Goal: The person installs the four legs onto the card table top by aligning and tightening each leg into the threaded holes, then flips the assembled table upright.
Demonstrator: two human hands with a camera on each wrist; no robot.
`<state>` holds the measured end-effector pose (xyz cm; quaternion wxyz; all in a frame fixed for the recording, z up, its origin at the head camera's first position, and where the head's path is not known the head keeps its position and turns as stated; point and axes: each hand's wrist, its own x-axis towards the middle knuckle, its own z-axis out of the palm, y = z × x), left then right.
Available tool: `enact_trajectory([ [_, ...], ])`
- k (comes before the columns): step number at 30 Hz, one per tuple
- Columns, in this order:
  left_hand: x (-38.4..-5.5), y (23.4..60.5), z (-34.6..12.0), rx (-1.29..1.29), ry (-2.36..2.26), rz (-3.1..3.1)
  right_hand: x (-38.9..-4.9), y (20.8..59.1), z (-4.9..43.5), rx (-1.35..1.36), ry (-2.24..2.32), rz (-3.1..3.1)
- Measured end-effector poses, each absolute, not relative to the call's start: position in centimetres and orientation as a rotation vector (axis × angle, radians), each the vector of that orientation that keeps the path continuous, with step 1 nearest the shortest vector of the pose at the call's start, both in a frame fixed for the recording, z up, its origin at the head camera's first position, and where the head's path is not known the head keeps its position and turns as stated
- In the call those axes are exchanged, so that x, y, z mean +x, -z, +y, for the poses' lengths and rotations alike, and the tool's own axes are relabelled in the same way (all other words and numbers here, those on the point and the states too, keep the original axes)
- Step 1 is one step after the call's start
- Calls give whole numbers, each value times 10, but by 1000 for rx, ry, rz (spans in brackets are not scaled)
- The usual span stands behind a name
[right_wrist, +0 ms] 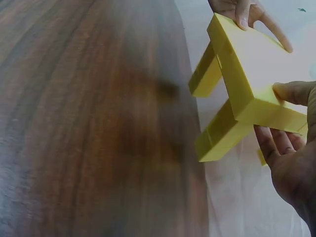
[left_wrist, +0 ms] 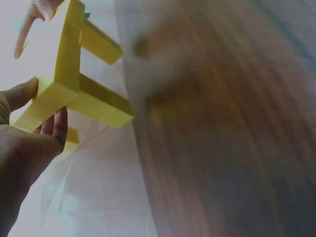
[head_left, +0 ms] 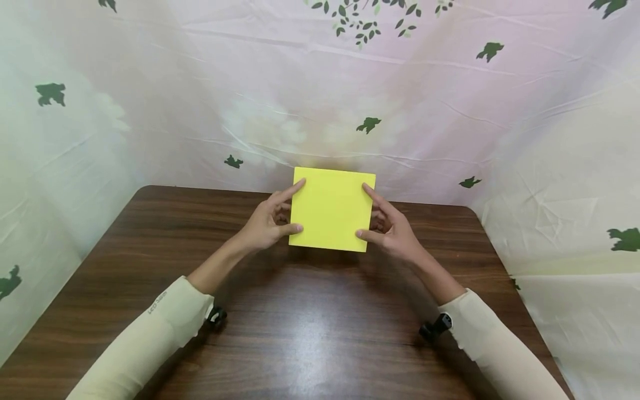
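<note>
A small yellow toy table [head_left: 332,208] with a flat square top and block-like legs [left_wrist: 101,101] is held up over the far part of the brown table. My left hand [head_left: 270,222] grips its left side, thumb and index finger on the top face and other fingers underneath. On the opposite side my right hand [head_left: 395,230] holds it the same way. From the right wrist view, the legs [right_wrist: 222,133] point down toward the wood, and their ends look apart from it. Part of the underside is hidden by my fingers.
The dark wooden table [head_left: 310,322] has a shiny, reflecting surface. Behind it hangs a pale cloth [head_left: 200,100] with green leaf and bird prints, which also closes in both sides. Dark wrist straps [head_left: 435,328] sit at my cuffs.
</note>
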<state>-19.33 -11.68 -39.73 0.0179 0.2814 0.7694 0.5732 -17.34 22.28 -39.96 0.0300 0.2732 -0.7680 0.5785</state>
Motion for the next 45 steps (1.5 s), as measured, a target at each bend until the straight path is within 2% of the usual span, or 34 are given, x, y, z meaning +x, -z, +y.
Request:
enact_trajectory([
  [14, -206, 378, -118, 692, -1768, 2290, -185, 375, 228, 639, -1794, -2589],
  [22, -214, 370, -120, 452, -1798, 2160, -192, 364, 229, 504, -1844, -2704],
  [34, -220, 370, -118, 280, -1846, 1961, -197, 367, 229, 359, -2036, -2727],
  [45, -225, 373, -118, 236, -1844, 1897, -198, 372, 228, 238, -2245, -2675],
])
